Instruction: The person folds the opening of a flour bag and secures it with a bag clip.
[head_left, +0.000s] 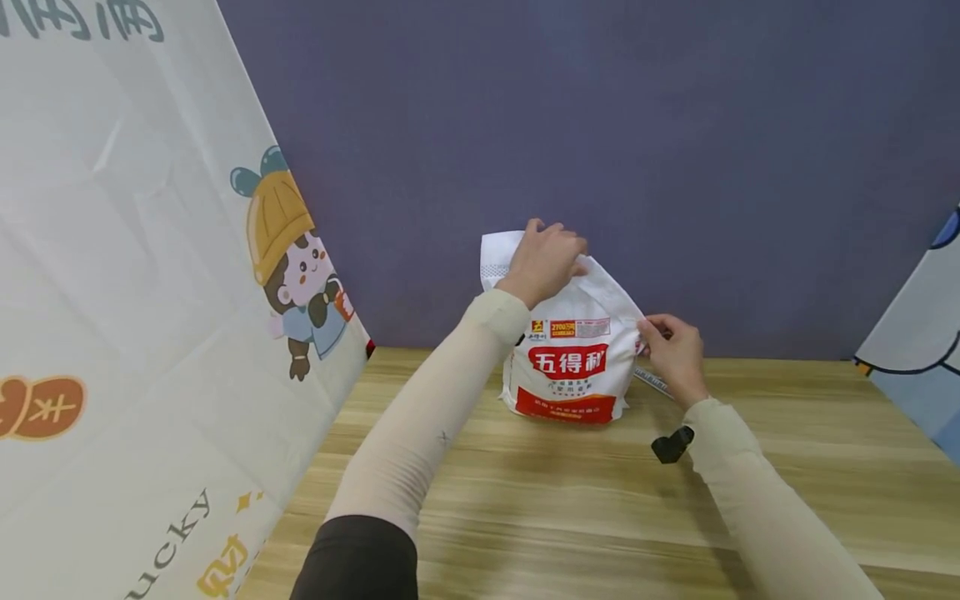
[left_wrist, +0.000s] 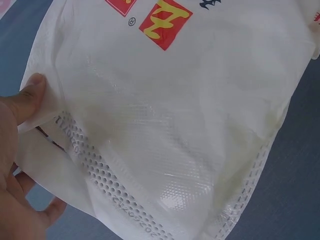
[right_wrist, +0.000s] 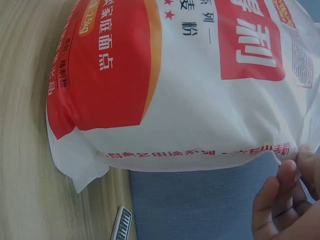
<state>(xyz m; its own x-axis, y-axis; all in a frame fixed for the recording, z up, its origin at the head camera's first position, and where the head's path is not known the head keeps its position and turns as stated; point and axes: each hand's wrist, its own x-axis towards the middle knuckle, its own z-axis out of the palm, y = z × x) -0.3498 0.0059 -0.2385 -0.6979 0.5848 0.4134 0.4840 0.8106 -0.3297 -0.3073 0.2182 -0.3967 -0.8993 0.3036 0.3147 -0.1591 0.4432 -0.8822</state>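
Note:
A white flour bag (head_left: 573,379) with red panels and Chinese lettering stands upright on the wooden table, its top folded over at the left. My left hand (head_left: 546,262) grips the bag's upper edge; in the left wrist view the thumb (left_wrist: 32,95) lies on the front while the fingers are behind the edge. Perforations and a printed number run along that part of the flour bag (left_wrist: 150,100). Lower down on the right, my right hand (head_left: 675,354) pinches the bag's side edge between thumb and fingers, also seen in the right wrist view.
A thin white strip with dark bars (head_left: 652,381) lies on the table behind the bag's right side. Right behind the table (head_left: 480,517) rises a blue-grey panel (head_left: 600,125). A white printed sheet (head_left: 150,250) stands at left, another printed sheet (head_left: 918,333) at right.

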